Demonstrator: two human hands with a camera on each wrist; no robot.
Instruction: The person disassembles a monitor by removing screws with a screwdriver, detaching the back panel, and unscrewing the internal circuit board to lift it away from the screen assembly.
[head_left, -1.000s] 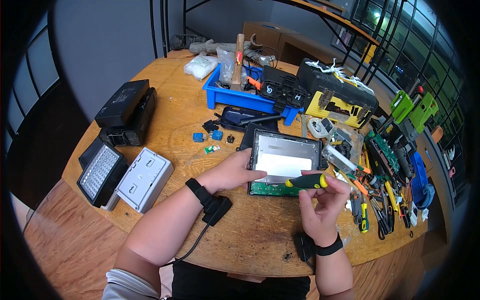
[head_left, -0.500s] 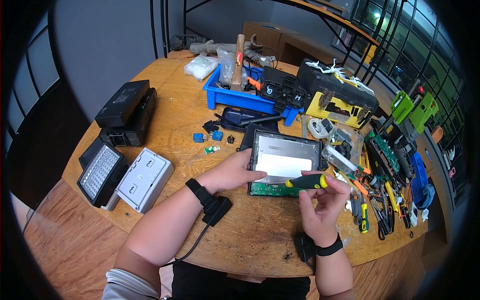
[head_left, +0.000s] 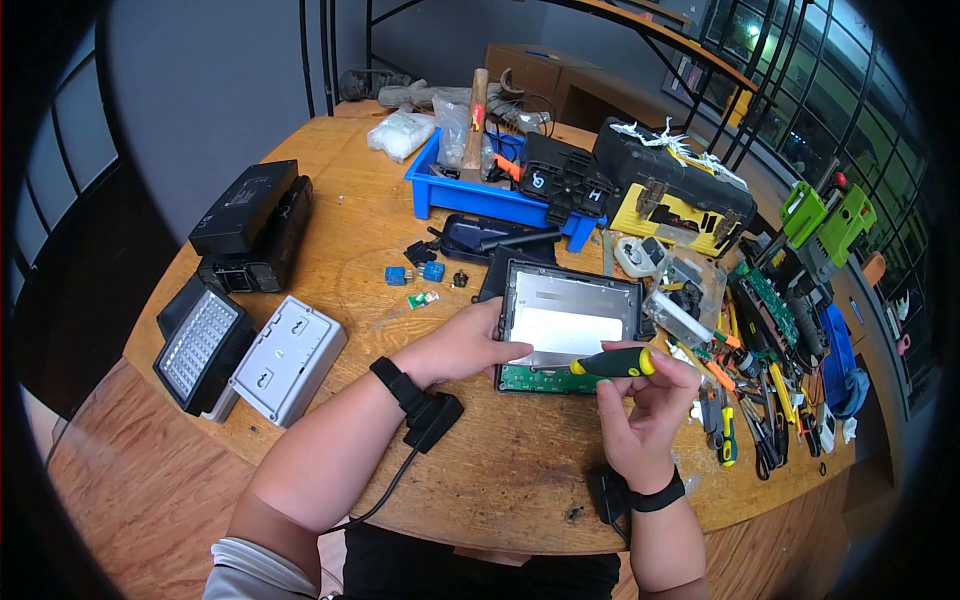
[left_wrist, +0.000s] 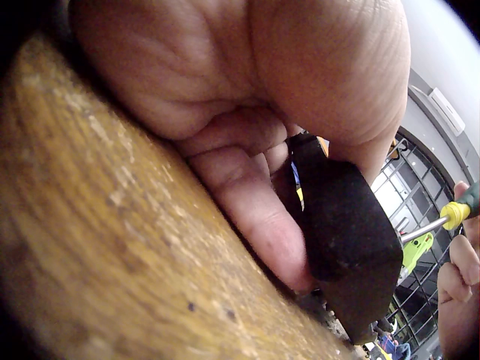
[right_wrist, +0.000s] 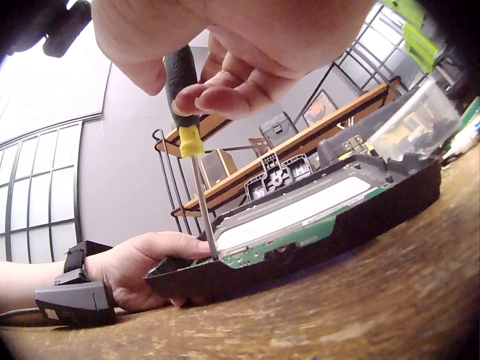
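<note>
Plainly, the spot that matters lies to the left of the right hand (head_left: 645,425), at the near-left corner of the black casing (right_wrist: 379,225), where the tip of the screwdriver (head_left: 615,363) meets the board area close beside the left thumb (right_wrist: 180,244). The right hand's grip is closed around the yellow-and-dark-green handle, thumb and fingers together on it. From there the metal shaft (right_wrist: 202,195) slants down and leftward, so the tool's long axis crosses toward the other hand rather than pointing straight away from the body. The casing is on the wooden counter (head_left: 440,500), in front of the person, its open side up, with a bright metal plate (head_left: 575,328) inside and a strip of green circuit board (head_left: 540,380) along the near edge. That strip runs left to right, roughly in line with the screwdriver as seen from the head. The left hand (head_left: 455,345) grips the casing at its left side, thumb over the rim and fingers low against the outside; it is the nearer hand to the tip, while the right hand sits off the near-right part of the casing. Whether the tip sits in a screw is too small to tell.
</note>
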